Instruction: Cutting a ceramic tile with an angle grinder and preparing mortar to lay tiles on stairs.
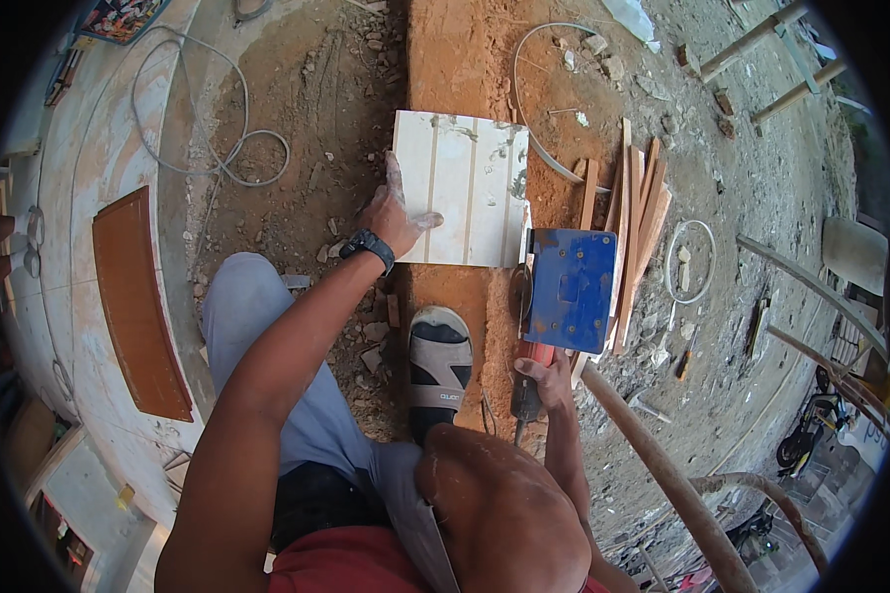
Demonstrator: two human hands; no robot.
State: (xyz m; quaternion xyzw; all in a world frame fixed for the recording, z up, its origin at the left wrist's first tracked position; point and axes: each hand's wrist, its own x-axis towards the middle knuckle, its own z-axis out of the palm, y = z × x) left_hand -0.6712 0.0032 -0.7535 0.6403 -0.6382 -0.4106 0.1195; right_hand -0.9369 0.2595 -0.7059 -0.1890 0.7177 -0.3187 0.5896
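A pale striped tile (462,190) lies on a reddish strip of ground (465,59), its left edge slightly past the strip's left border. Left of the tile, brown earth with scattered rubble stretches to a pale floor bearing a looped cable (235,163). Right of the tile there is less room: a bundle of wooden strips (631,237) lies near it, and a sandalled foot (440,361) stands below its lower edge. The saw (569,292), with a blue base plate, is at the tile's lower right corner, its disc just beside that edge. The left hand (398,217) spreads thumb from forefinger, thumb on the tile's face, forefinger along its left edge; whether the hidden fingers pinch it cannot be told. Below and right of the tile, the right hand (552,376) wraps the saw's body.
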